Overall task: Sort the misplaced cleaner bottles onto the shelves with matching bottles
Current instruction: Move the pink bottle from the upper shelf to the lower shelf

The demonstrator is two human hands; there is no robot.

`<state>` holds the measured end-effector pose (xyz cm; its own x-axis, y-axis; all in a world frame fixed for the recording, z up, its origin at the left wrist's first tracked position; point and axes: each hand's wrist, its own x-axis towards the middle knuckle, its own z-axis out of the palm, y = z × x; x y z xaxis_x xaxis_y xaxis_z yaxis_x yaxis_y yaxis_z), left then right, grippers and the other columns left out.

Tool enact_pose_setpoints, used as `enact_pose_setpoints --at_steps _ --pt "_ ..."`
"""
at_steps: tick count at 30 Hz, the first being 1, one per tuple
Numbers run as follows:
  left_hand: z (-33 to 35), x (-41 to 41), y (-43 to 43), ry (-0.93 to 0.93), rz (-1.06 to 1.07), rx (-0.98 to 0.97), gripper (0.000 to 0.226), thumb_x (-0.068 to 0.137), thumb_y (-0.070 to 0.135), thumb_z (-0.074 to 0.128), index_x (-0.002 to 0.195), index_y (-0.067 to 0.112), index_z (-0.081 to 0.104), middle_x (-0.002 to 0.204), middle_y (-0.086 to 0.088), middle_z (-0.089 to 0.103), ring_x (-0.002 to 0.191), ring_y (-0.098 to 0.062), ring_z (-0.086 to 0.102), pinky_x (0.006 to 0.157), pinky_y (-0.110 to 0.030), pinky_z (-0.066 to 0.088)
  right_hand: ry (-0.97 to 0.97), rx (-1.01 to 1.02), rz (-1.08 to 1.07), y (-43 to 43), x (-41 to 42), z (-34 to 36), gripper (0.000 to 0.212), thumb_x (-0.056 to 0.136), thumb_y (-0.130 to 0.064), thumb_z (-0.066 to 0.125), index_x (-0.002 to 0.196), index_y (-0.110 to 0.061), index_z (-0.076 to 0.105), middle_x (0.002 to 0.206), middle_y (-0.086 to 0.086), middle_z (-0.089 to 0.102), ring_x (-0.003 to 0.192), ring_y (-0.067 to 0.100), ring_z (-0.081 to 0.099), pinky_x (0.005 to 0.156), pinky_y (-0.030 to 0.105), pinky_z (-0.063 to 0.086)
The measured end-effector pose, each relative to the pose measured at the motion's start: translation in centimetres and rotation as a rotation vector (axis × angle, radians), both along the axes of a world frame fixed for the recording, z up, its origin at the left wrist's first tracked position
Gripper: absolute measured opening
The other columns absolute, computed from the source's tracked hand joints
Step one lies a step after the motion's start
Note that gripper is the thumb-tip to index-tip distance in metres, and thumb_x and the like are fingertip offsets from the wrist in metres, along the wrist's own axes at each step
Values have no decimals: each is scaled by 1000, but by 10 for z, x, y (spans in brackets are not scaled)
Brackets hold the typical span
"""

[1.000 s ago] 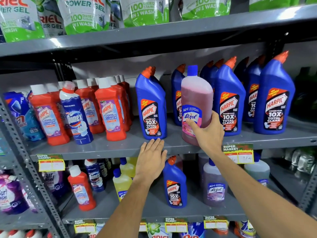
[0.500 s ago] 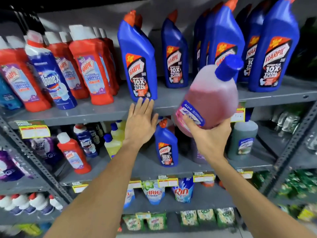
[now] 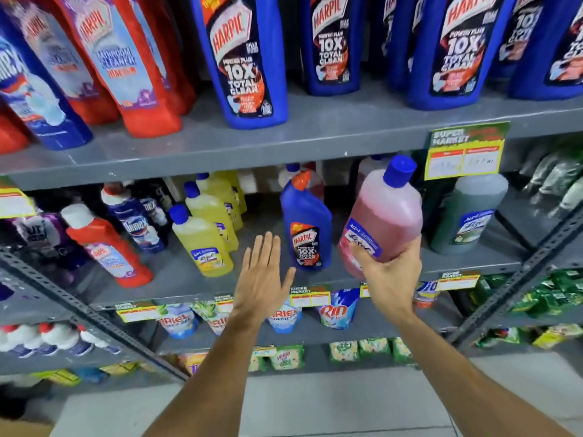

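Note:
My right hand (image 3: 389,280) grips the base of a pink Lizol bottle (image 3: 386,217) with a blue cap, held tilted in front of the lower shelf (image 3: 189,279). My left hand (image 3: 262,272) is flat and empty, fingers apart, just left of a blue Harpic bottle (image 3: 306,227) that stands on that lower shelf. Yellow Lizol bottles (image 3: 202,244) stand to the left of it and a green Lizol bottle (image 3: 467,216) to the right. Blue Harpic bottles (image 3: 246,58) fill the upper shelf (image 3: 315,137).
Red Harpic bottles (image 3: 132,61) and a Domex bottle (image 3: 28,86) stand on the upper shelf at left. A red Harpic bottle (image 3: 107,244) and Domex bottles (image 3: 135,222) are on the lower shelf at left. Detergent pouches (image 3: 337,307) sit below.
My right hand has lifted the pink Lizol bottle off the upper shelf and brought it down to the lower shelf's level. My left hand left the upper shelf edge and dropped lower.

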<state>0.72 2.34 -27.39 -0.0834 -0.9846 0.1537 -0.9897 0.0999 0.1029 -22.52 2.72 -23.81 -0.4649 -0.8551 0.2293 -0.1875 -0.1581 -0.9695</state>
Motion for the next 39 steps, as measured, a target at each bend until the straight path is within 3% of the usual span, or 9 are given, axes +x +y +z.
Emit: enact_pose_setpoints --at_steps 3,7,11,14,18,21,23,31,39 --pt "-31 8 -13 29 21 176 78 100 55 27 157 8 2 168 -12 0 155 -28 -2 125 -45 4 22 71 -12 -11 4 -24 78 56 -52 85 122 -46 45 98 -33 63 88 -18 62 68 6 48" --pt "-60 16 -30 71 27 321 77 101 54 30 157 7 4 168 -12 1 155 -29 -2 125 -46 2 65 109 -17 -28 14 -46 73 60 -43 87 118 -50 44 102 -25 64 89 -14 64 66 0 46" --pt "-84 24 -41 92 37 398 77 101 52 30 158 10 -1 167 -12 -7 154 -30 -6 125 -47 0 96 140 -56 -39 26 -69 67 62 -40 87 111 -46 41 104 -12 65 93 18 67 83 31 57" --pt "-98 25 -41 65 32 376 75 102 52 28 157 10 0 167 -12 -6 154 -32 -6 124 -49 0 116 162 -62 -46 33 -75 68 66 -39 86 119 -34 44 109 -9 65 98 23 67 89 41 57" --pt "-106 27 -38 89 33 340 74 101 53 26 158 13 -1 168 -10 -6 154 -30 -9 123 -48 -3 187 175 -30 -52 35 -74 75 73 -42 85 130 -26 40 121 -4 63 102 18 61 89 37 54" --pt "-106 27 -39 97 34 352 75 101 54 25 158 14 -3 168 -9 -8 154 -29 -10 123 -47 -4 168 182 42 -43 32 -75 77 79 -27 85 141 -21 40 135 0 57 119 18 58 99 36 52" --pt "-106 27 -39 91 30 354 75 101 54 24 158 14 -3 168 -9 -9 154 -29 -11 123 -47 -5 162 201 81 -37 29 -79 78 82 -16 82 147 -17 38 140 7 55 127 25 56 105 45 50" --pt "-110 28 -40 101 36 346 75 101 54 24 158 14 -3 168 -9 -9 154 -29 -11 123 -47 -5 142 259 66 -51 36 -81 71 87 -5 75 147 -19 39 137 3 56 121 18 55 106 40 50" --pt "-111 29 -40 115 35 326 75 100 56 24 158 15 -1 168 -8 -7 154 -29 -10 122 -46 -5 172 292 73 -71 40 -84 73 89 -6 73 150 -15 34 141 9 52 130 28 53 108 52 47"
